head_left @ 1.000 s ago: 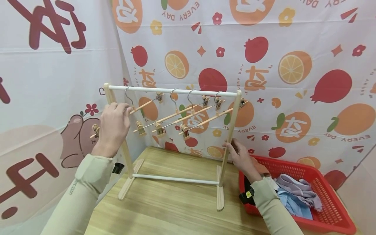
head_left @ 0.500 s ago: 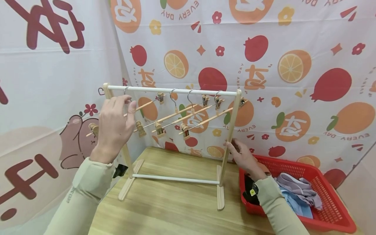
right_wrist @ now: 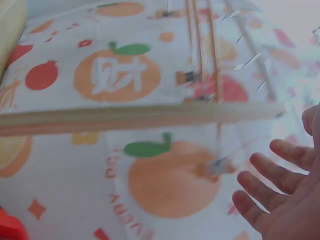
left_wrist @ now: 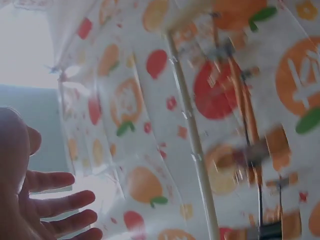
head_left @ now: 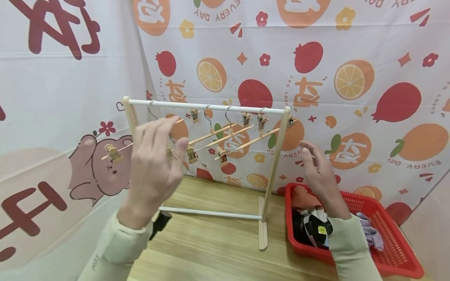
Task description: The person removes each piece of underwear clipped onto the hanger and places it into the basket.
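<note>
Several wooden clip hangers hang by wire hooks from the white top bar (head_left: 183, 105) of a small wooden rack (head_left: 275, 164). The leftmost hanger's clip (head_left: 113, 153) sticks out to the left of my left hand (head_left: 152, 168), which is raised in front of the rack and hides part of that hanger. Its fingers are spread and hold nothing, as the left wrist view also shows. Off the rack's right post, my right hand (head_left: 319, 169) is lifted in the air with relaxed fingers and nothing in it. Another hanger (head_left: 258, 139) hangs close to that post.
A red basket (head_left: 397, 249) at the right holds folded cloths, among them a lilac cloth (head_left: 372, 236) and an orange one (head_left: 305, 200). The rack stands on a wood-grain table (head_left: 211, 246). Printed fabric (head_left: 225, 47) hangs behind and to the left.
My left hand has come off the leftmost hanger and moved right and toward me, its fingers opening. My right hand has let go of the rack's right post and risen to the right.
</note>
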{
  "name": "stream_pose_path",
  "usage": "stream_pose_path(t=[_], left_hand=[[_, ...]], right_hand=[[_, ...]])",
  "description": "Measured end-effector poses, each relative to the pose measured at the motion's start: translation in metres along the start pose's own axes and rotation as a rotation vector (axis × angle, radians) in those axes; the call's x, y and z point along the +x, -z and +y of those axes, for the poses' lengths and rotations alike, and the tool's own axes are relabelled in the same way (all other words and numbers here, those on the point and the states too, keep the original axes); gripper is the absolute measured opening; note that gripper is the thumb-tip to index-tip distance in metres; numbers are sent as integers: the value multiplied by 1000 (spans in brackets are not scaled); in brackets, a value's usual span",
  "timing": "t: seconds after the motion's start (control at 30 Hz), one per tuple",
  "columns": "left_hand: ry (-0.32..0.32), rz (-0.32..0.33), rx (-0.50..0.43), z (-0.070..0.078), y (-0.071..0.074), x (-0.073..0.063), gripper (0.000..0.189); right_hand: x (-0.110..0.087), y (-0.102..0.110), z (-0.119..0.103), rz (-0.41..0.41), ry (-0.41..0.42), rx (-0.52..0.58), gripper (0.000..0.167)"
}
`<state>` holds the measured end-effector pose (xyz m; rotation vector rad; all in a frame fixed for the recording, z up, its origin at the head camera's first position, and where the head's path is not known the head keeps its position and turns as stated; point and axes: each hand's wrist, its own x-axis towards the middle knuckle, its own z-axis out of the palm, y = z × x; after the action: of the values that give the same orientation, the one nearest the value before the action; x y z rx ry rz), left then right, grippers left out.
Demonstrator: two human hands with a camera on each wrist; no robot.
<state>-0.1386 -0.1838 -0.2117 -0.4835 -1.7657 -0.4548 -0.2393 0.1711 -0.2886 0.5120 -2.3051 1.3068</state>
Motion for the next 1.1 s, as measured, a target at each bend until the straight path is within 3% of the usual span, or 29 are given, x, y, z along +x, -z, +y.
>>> stream_pose_path(t=[0.17, 0.3, 0.43, 0.5, 0.57, 0.7, 0.83, 0.97, 1.1], left_hand=[[-100, -2, -60, 32, -22, -24, 54], [-145, -44, -93, 55, -52, -57, 55], [-73, -206, -48, 74, -87, -100, 54], [0, -311, -18, 77, -107, -120, 50], [89, -423, -5, 78, -126, -137, 50], [276, -573, -23, 72, -163, -160, 53], [398, -617, -32, 66, -192, -182, 56], [474, -649, -22, 60, -210, -204, 55], [545, -685, -11, 55, -216, -224, 55]], right_hand=[[-20, -7, -15, 98, 125, -51, 42], [-38, -25, -9, 185, 218, -145, 40], [-48, -49, 7, 321, 322, -316, 39], [-51, -61, 17, 368, 314, -391, 40], [-54, -71, 28, 363, 249, -424, 39], [-63, -82, 48, 250, -18, -415, 41], [-71, -85, 67, 132, -244, -436, 47], [-75, -85, 81, 47, -351, -473, 53], [-82, -83, 92, -31, -459, -481, 59]])
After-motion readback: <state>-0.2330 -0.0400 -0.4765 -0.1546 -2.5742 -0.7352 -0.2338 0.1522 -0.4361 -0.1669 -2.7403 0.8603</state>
